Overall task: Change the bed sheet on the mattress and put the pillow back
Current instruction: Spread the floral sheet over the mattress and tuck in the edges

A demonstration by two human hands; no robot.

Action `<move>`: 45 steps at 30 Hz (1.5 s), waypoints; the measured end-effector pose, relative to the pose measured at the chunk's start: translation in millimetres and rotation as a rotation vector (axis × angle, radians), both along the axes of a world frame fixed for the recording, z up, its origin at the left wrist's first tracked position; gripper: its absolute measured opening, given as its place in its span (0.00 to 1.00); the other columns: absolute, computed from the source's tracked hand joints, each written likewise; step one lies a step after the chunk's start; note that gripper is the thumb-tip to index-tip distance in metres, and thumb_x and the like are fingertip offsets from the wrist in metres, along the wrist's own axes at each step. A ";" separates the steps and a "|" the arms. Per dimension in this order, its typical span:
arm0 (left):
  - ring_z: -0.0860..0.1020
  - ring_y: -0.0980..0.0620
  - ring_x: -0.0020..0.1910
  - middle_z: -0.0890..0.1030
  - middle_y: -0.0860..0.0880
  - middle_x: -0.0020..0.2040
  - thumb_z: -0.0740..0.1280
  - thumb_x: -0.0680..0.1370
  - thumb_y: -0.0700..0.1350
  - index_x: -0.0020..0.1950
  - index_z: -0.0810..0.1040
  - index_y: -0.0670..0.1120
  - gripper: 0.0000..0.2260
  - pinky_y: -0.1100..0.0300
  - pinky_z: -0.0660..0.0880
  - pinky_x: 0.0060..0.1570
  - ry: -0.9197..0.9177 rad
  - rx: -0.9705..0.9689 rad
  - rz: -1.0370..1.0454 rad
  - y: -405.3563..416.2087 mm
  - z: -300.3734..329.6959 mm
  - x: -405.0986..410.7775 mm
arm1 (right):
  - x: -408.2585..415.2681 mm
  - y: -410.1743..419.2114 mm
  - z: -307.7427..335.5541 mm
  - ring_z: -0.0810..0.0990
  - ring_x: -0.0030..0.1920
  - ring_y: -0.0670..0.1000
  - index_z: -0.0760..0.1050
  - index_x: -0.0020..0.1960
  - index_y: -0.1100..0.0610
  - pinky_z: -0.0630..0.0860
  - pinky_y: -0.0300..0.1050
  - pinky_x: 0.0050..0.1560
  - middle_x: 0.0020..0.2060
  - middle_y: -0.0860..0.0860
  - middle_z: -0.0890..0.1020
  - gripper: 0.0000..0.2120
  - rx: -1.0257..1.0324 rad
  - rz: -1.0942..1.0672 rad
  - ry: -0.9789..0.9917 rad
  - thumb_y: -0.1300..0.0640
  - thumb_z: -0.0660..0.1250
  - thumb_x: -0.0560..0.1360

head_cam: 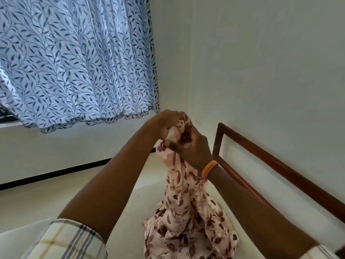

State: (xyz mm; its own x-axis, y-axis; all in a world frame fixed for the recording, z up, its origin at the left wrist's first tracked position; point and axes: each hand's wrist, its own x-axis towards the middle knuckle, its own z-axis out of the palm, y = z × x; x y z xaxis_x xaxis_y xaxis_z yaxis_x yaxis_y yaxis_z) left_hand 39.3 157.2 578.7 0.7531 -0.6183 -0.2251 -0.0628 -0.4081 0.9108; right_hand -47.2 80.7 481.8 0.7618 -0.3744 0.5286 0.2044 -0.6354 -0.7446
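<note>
Both hands, left hand (169,122) and right hand (192,146), clutch the limp, light sheet (188,217), probably seeking its corner.

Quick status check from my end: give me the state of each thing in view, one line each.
Floral sheet: bunched, top end lifted, lower end heaped on the mattress.
Mattress: bare where it shows.
Left hand: grips the sheet's top end.
Right hand: grips the sheet just below, fingers curled round it.
Bed frame: wooden rail against the wall.
Curtain: drawn, hanging.
Pillow: not in view.
</note>
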 end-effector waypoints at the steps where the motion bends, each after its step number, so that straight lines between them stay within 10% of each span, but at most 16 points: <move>1: 0.75 0.50 0.34 0.77 0.46 0.37 0.63 0.80 0.40 0.40 0.76 0.43 0.09 0.60 0.75 0.31 -0.046 0.019 0.020 -2.8 -2.9 -0.6 | 4.5 -3.9 0.9 0.81 0.40 0.39 0.75 0.57 0.52 0.81 0.39 0.43 0.40 0.41 0.82 0.34 0.016 -0.018 0.012 0.29 0.70 0.62; 6: 0.77 0.47 0.41 0.77 0.41 0.46 0.66 0.76 0.37 0.52 0.75 0.40 0.05 0.55 0.76 0.41 -0.143 0.174 -0.139 7.2 -4.6 9.0 | 3.6 -20.4 2.2 0.77 0.30 0.48 0.77 0.39 0.53 0.80 0.50 0.34 0.30 0.46 0.79 0.26 -0.292 -0.180 0.027 0.29 0.66 0.65; 11: 0.78 0.40 0.56 0.72 0.40 0.64 0.70 0.73 0.34 0.76 0.56 0.51 0.37 0.49 0.81 0.48 -0.197 0.227 -0.343 23.0 4.1 8.7 | 2.6 -30.3 13.5 0.79 0.48 0.48 0.67 0.66 0.54 0.77 0.40 0.48 0.51 0.51 0.79 0.40 -0.112 -0.036 -0.022 0.48 0.82 0.59; 16: 0.73 0.52 0.46 0.70 0.46 0.54 0.68 0.72 0.28 0.74 0.56 0.47 0.37 0.69 0.73 0.31 -0.519 0.163 -0.359 32.7 0.3 10.3 | 6.4 -48.7 11.3 0.77 0.28 0.42 0.80 0.49 0.51 0.74 0.43 0.33 0.29 0.41 0.80 0.08 -0.006 -0.023 0.045 0.62 0.73 0.73; 21: 0.72 0.55 0.40 0.70 0.46 0.53 0.69 0.71 0.28 0.74 0.59 0.44 0.35 0.68 0.73 0.32 -0.646 -0.023 -0.362 29.1 -12.5 8.1 | 2.7 -46.1 12.7 0.76 0.58 0.45 0.66 0.72 0.50 0.76 0.45 0.57 0.61 0.46 0.75 0.34 -0.049 0.246 0.324 0.55 0.76 0.70; 26: 0.69 0.62 0.40 0.69 0.50 0.52 0.74 0.72 0.40 0.71 0.65 0.45 0.30 0.70 0.65 0.37 -0.891 -0.142 -0.200 16.9 -30.1 2.6 | 6.1 -28.5 16.4 0.81 0.39 0.54 0.81 0.47 0.62 0.78 0.49 0.41 0.38 0.57 0.83 0.07 0.343 0.341 0.048 0.66 0.64 0.73; 30: 0.75 0.55 0.55 0.74 0.48 0.59 0.77 0.69 0.57 0.68 0.68 0.47 0.33 0.60 0.76 0.52 -0.478 -0.172 -0.085 22.1 -81.0 1.4 | 8.6 -46.5 21.4 0.80 0.54 0.63 0.81 0.56 0.61 0.77 0.57 0.57 0.53 0.62 0.82 0.10 0.812 0.416 -0.059 0.60 0.66 0.77; 34: 0.82 0.45 0.45 0.83 0.43 0.46 0.70 0.77 0.50 0.49 0.81 0.42 0.11 0.47 0.80 0.50 -0.274 -0.079 -0.228 28.3 -141.4 -10.2 | 10.8 -64.4 24.6 0.81 0.52 0.58 0.82 0.53 0.57 0.76 0.58 0.60 0.49 0.58 0.84 0.08 0.707 0.294 -0.037 0.58 0.65 0.79; 37: 0.82 0.36 0.46 0.81 0.35 0.45 0.62 0.83 0.45 0.47 0.79 0.35 0.14 0.39 0.81 0.48 -0.151 -0.288 -0.013 33.9 -155.2 -9.6 | 8.9 -74.6 24.8 0.83 0.51 0.52 0.82 0.51 0.54 0.78 0.49 0.56 0.47 0.52 0.85 0.09 0.734 0.185 -0.106 0.60 0.63 0.80; 42: 0.80 0.40 0.35 0.79 0.42 0.35 0.58 0.83 0.40 0.41 0.77 0.38 0.14 0.41 0.80 0.38 -0.439 -0.269 0.148 40.2 -139.0 5.8 | 2.6 -92.0 5.4 0.81 0.52 0.57 0.80 0.47 0.53 0.78 0.59 0.58 0.46 0.55 0.83 0.10 0.578 -0.070 -0.052 0.57 0.61 0.81; 45: 0.76 0.49 0.32 0.79 0.46 0.34 0.57 0.84 0.40 0.41 0.78 0.43 0.14 0.54 0.72 0.34 -0.404 -0.348 0.118 31.9 -114.8 3.2 | -0.6 -77.5 -1.4 0.83 0.49 0.50 0.75 0.62 0.56 0.82 0.47 0.47 0.51 0.56 0.82 0.18 0.659 0.148 0.036 0.45 0.62 0.80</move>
